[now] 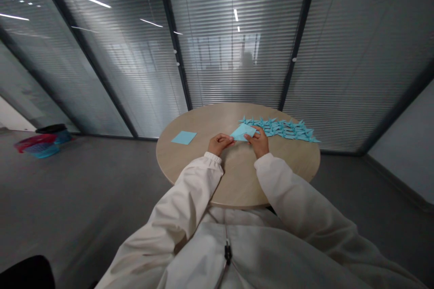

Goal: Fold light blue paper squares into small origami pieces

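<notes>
A light blue sheet of paper [242, 132], partly folded, is held between both hands above a round wooden table [237, 176]. My left hand [219, 143] pinches its near left corner with curled fingers. My right hand [259, 142] grips its right side, fingers closed on it. Just right of the hands lie several folded blue paper cranes [285, 128] in rows. A flat blue stack of paper [183, 137] lies on the table to the left of my left hand.
Glass walls with blinds [237, 54] stand right behind the table. On the grey floor at far left sit coloured plastic baskets [42, 143]. A dark object [23, 273] shows at the bottom left corner.
</notes>
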The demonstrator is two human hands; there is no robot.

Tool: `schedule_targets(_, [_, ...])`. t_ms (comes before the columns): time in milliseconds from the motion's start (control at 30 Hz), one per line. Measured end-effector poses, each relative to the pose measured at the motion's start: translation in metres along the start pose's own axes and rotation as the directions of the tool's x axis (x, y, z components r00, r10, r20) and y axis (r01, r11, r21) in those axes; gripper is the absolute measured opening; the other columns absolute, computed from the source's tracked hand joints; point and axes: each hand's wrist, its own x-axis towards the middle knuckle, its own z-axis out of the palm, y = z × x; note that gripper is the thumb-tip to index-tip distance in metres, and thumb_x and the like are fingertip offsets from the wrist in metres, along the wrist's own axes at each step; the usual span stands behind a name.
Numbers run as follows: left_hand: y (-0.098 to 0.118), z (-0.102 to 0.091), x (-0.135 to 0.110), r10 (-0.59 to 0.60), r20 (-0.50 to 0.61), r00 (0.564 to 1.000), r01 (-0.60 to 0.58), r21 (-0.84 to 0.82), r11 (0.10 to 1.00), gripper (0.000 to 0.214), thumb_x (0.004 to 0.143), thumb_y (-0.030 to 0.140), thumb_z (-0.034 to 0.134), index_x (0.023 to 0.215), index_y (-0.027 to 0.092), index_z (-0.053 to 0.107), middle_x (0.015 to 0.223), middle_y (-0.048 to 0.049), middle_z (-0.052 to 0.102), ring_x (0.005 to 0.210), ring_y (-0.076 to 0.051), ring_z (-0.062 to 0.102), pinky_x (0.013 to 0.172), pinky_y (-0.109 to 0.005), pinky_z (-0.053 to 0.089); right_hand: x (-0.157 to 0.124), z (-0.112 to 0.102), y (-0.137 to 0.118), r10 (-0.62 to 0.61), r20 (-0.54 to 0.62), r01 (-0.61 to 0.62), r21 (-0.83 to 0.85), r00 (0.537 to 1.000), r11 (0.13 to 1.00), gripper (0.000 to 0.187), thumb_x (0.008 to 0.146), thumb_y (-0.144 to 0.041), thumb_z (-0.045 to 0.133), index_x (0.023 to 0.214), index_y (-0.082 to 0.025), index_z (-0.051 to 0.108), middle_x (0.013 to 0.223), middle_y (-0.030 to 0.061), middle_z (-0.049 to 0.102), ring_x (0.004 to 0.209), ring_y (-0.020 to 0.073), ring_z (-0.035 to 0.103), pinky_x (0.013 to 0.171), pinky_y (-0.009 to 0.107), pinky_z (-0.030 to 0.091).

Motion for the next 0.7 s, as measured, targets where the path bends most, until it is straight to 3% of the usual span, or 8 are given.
schedule_targets(300, [0.003,0.0,-0.002,0.006,0.012,1.0,-0.007,0.061,0.998,0.042,0.042,0.035,0.082,0.059,0.013,0.052,0.057,-0.001,0.064,0.06,-0.015,0.065,0.067,-0.03,0.052,-0.002,0.001,-0.004,0.02,0.0,-0.02,0.03,1.0,0.999,0.059,0.057,-0.04,0.07,0.108,-0.019,0.048,0.084,0.0065,0.067,0.066,0.0181,0.062,0.049,0.024,0.046])
schedule_targets(500, [0.001,-0.002,0.0,0.098,-0.038,0.994,-0.089,0.192,0.977,0.039,0.049,0.036,0.079,0.061,0.014,0.049,0.053,-0.0002,0.062,0.055,-0.015,0.064,0.055,-0.023,0.048,-0.005,0.004,-0.008,0.012,0.021,-0.013,0.025,1.0,1.0,0.059,0.059,-0.04,0.07,0.109,-0.018,0.046,0.085,0.0072,0.067,0.068,0.0182,0.062,0.048,0.022,0.044])
schedule_targets(700, [0.006,-0.002,0.001,0.194,-0.09,0.977,-0.179,0.152,0.972,0.047,0.048,0.033,0.078,0.079,0.017,0.047,0.05,0.0072,0.056,0.048,-0.011,0.059,0.053,-0.022,0.047,-0.007,0.005,-0.011,0.005,0.084,-0.005,-0.004,0.996,1.0,0.06,0.056,-0.035,0.071,0.109,-0.02,0.047,0.083,0.0043,0.066,0.068,0.0181,0.062,0.053,0.026,0.048])
